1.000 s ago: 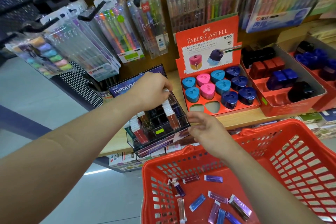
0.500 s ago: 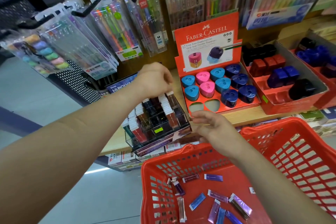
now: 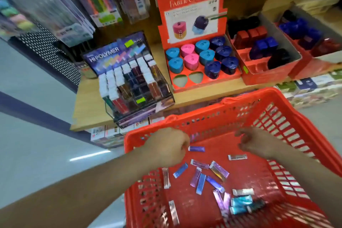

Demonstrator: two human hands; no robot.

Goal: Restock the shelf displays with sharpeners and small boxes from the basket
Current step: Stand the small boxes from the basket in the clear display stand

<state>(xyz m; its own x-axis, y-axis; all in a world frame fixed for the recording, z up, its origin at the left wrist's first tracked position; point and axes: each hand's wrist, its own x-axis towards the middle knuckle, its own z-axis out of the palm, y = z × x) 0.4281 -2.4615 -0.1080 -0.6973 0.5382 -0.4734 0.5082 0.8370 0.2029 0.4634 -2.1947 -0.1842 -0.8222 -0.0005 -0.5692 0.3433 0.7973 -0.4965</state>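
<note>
Hands have dropped from display [image 3: 129,79] to basket [image 3: 212,116]: left hand [image 3: 166,147] curled at purple box [image 3: 197,149], grip unclear; right hand [image 3: 257,142] open.

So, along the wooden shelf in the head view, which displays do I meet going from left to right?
Hi-Polymer display rack → Faber-Castell sharpener display → red box of mixed sharpeners → second red box, cut off by the right edge.

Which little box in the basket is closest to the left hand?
The purple box with a white end, right beside the left hand. All the other small boxes lie farther off, lower in the red basket.
</note>
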